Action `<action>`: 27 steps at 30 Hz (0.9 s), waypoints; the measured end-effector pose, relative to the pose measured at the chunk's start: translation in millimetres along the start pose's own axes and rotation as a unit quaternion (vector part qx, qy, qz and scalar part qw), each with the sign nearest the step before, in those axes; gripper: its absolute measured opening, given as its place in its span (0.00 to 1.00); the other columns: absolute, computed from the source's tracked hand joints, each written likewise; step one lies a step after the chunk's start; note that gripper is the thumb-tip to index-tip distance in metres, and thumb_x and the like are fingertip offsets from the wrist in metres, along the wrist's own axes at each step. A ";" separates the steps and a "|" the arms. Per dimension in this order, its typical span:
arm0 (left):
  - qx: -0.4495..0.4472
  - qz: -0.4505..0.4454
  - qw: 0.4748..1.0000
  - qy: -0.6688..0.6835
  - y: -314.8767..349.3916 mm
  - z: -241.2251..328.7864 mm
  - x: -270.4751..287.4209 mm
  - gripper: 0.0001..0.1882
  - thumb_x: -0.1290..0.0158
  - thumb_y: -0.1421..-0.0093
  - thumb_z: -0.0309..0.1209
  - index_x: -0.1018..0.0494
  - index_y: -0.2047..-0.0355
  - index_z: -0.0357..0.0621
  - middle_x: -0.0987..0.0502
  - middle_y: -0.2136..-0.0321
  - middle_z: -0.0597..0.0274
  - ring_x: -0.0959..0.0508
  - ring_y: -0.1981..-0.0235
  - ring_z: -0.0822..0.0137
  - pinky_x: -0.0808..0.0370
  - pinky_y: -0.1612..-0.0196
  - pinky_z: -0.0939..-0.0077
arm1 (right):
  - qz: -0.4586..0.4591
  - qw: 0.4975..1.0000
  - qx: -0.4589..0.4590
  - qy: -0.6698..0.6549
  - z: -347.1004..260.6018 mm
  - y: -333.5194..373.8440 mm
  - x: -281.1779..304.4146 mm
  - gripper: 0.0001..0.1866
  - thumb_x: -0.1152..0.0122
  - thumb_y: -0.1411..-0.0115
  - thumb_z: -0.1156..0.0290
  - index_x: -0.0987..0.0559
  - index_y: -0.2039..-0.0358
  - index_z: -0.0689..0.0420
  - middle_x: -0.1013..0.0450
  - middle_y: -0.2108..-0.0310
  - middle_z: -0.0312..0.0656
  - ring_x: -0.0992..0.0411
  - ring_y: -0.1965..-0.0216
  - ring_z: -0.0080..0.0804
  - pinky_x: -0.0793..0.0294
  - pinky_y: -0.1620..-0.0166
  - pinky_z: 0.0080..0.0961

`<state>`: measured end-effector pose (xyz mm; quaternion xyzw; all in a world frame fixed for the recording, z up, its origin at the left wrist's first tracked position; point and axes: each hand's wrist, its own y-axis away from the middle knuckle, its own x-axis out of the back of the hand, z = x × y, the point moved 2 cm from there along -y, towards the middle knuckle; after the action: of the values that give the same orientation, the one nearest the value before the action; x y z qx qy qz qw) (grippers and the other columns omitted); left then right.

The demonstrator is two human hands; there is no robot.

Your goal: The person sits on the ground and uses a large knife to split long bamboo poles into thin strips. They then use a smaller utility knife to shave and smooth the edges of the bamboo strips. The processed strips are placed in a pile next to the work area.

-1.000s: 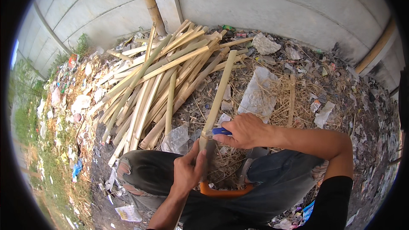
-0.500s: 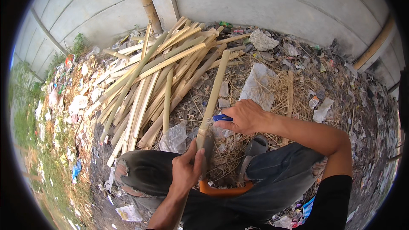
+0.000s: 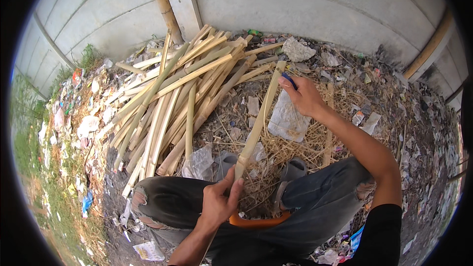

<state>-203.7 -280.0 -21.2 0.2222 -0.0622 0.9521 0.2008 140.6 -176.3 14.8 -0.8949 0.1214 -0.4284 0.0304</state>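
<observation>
A split bamboo strip [image 3: 257, 127] slants up and away from my lap toward the straw. My left hand [image 3: 219, 202] is closed around its near end, thumb on top. Near the strip's far end, my right hand [image 3: 304, 97] grips a small blue-handled knife [image 3: 289, 81]. The knife lies against or close beside the strip's right edge; its blade is too small to make out. Thin curled shavings hang along the strip's edge.
A heap of bamboo strips [image 3: 172, 98] lies ahead to the left, before a grey concrete wall [image 3: 305, 10]. Straw and litter surround a white slab [image 3: 289, 118] and a pale rock [image 3: 298, 49]. An orange curved piece [image 3: 258, 222] sits between my legs, near grey sandals [image 3: 294, 168].
My right hand has moved the knife away from me, from near my left hand to the strip's far end. The strip now leans further right, still held in my left hand.
</observation>
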 end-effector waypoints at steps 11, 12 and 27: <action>0.024 -0.032 0.999 0.004 9.4 -1.7 6.5 0.23 0.42 0.33 0.32 0.26 0.44 0.24 0.20 0.80 0.45 0.19 0.75 0.76 0.23 0.70 0.77 | 0.120 0.989 -0.001 0.091 35.5 -28.5 18.0 0.37 0.57 0.29 0.40 0.22 0.75 0.64 0.29 0.82 0.54 0.27 0.75 0.52 0.30 0.65 0.49; 0.033 -0.055 0.997 0.034 9.7 -2.1 1.6 0.23 0.42 0.33 0.32 0.26 0.44 0.24 0.20 0.80 0.45 0.18 0.75 0.76 0.23 0.70 0.77 | 0.124 0.986 -0.086 0.071 54.4 -32.0 37.3 0.37 0.57 0.29 0.38 0.23 0.75 0.63 0.30 0.82 0.52 0.28 0.76 0.48 0.31 0.65 0.47; 0.004 0.013 1.000 0.009 -7.4 9.2 6.0 0.22 0.44 0.32 0.32 0.26 0.42 0.28 0.21 0.80 0.53 0.24 0.73 0.81 0.24 0.68 0.77 | -0.124 0.973 0.027 -0.193 -51.0 33.7 -33.5 0.31 0.37 0.36 0.41 0.20 0.69 0.63 0.31 0.80 0.37 0.33 0.76 0.27 0.33 0.69 0.32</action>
<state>-201.9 -273.1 -10.2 0.2141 -0.0594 0.9567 0.1883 74.5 -198.3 16.2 -0.9675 -0.0109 -0.2515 0.0242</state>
